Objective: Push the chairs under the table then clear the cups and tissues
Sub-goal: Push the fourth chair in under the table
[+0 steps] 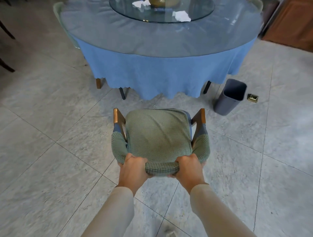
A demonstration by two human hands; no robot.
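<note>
Grey marbled floor (50,152) tiles fill the head view, with a wooden cabinet (291,22) at the upper right corner and dark furniture legs (6,33) at the left edge.

A round table (118,37) with a glass top stands at the top of the view, and a blue cloth (160,72) lies under the glass and hangs down close to the floor. On the glass sits a round glass turntable (199,12). One crumpled white tissue (182,16) lies at its near right rim, and another (138,3) lies further back on the left, beside a brass object (156,2) that the frame cuts off.

A green-covered chair (158,133) stands on the floor in front of the table – seat towards it, wooden arm tips pointing at the cloth, and still apart from the hem. The left hand (133,167) grasps the top of the backrest at its left end, fingers curled over the fabric. The right hand (188,166) grasps the same bar at its right end in the same way. Both forearms wear pale sleeves (118,206) and reach straight forward.

Right of the chair, a dark grey bin (231,96) stands near the cloth's hem, and a small brass floor socket (252,97) lies just beside it. A second chair (62,20) – pale green – shows at the table's far left, partly behind the glass edge.
</note>
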